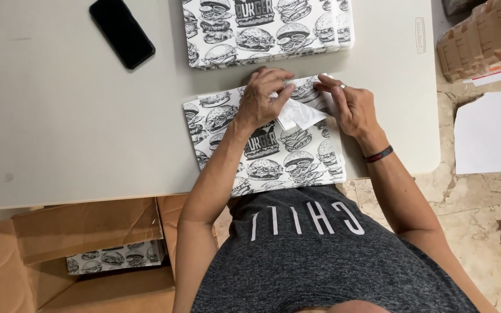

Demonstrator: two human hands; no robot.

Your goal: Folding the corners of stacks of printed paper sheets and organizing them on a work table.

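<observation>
Head cam: our left hand (262, 98) & right hand (348, 107), fingers curled, pinch the white flap (300, 114) of a burger-print sheet (273, 156) at table (76, 127) edge nearest us. Press flat w/ fingertips, edges lined up, crease firmly.

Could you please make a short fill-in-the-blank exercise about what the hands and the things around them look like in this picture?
1. Both hands, the left hand and the right hand, rest on a printed paper ____.
2. The phone on the table is ____ in colour.
3. The wrist of the ____ hand wears a dark wristband.
4. The open box on the floor is made of ____.

Missing words: bag; black; right; cardboard
</observation>
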